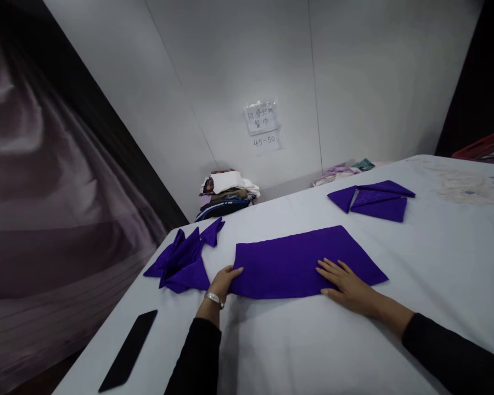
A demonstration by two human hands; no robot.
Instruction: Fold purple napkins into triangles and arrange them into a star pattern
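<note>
A purple cloth napkin point(286, 263) lies folded flat on the white table, with a straight left side and a point at its right corner. At its left edge is my left hand point(225, 278), thumb on top and the other fingers mostly hidden, pinching the cloth. My right hand point(343, 285) rests flat over the lower right part, fingers outstretched. Left of my left hand stands a purple napkin folded into a peaked shape point(183, 260). Another folded purple napkin point(374, 201) lies farther back on the right.
A black flat slab, perhaps a phone point(128, 351), lies at the table's left edge. Beyond the far edge are a stack of folded clothes point(226, 195) and more cloths point(340, 173). A handwritten sign point(263, 126) is on the wall. A draped curtain point(57, 208) hangs at left.
</note>
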